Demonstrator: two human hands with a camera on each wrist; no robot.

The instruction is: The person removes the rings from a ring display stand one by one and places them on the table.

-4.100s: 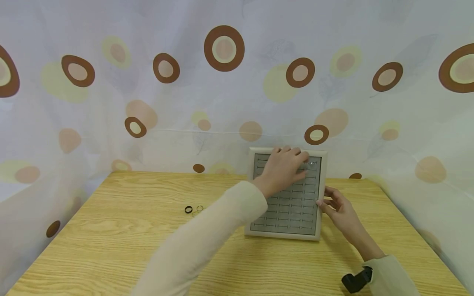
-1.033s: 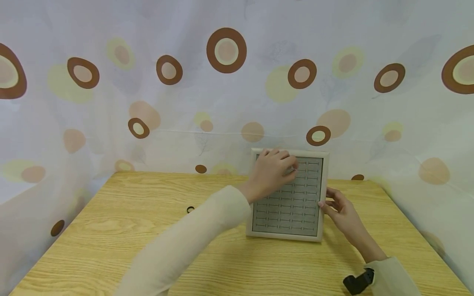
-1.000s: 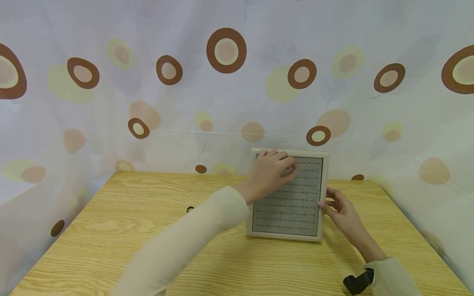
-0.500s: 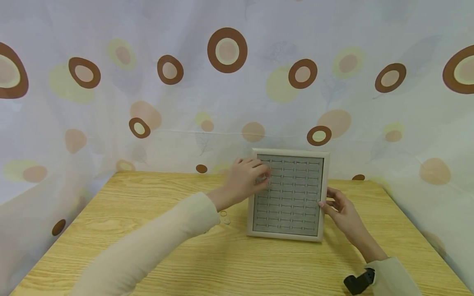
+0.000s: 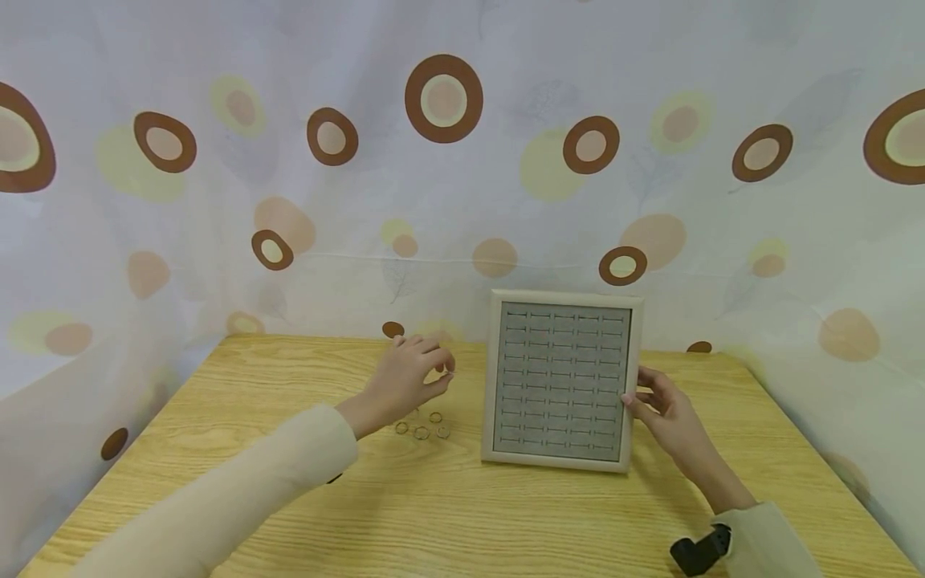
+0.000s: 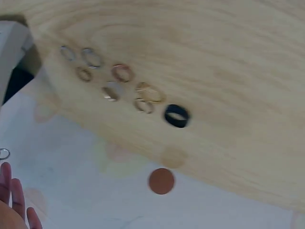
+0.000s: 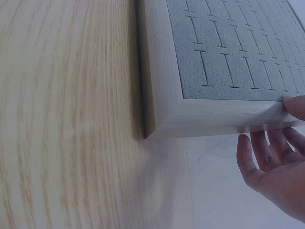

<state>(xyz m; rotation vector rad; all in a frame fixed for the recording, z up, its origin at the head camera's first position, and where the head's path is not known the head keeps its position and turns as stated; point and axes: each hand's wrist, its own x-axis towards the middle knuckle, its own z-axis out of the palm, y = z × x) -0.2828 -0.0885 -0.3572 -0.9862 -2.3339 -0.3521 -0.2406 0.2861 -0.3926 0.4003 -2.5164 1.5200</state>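
Observation:
My left hand (image 5: 408, 377) is over the table, left of a grey slotted ring display board (image 5: 560, 377) in a pale wooden frame. It pinches a thin silver ring (image 6: 4, 153) between thumb and index finger. Below it on the table lie several loose rings in gold, silver and rose tones, among them a gold ring (image 5: 436, 417) and a wide black ring (image 6: 177, 116); the forearm hides some of these in the head view. My right hand (image 5: 666, 409) grips the board's right edge, thumb on the front of the frame (image 7: 209, 117) and fingers behind. The board stands tilted back.
The wooden table (image 5: 462, 522) runs back to a white curtain (image 5: 462, 209) with brown and yellow oval prints, which also closes off both sides. A black wrist device (image 5: 699, 550) is on the right sleeve.
My left hand has left the upper part of the board, moving left and down with the silver ring, uncovering the board's slots and several table rings. The right hand and board stay put.

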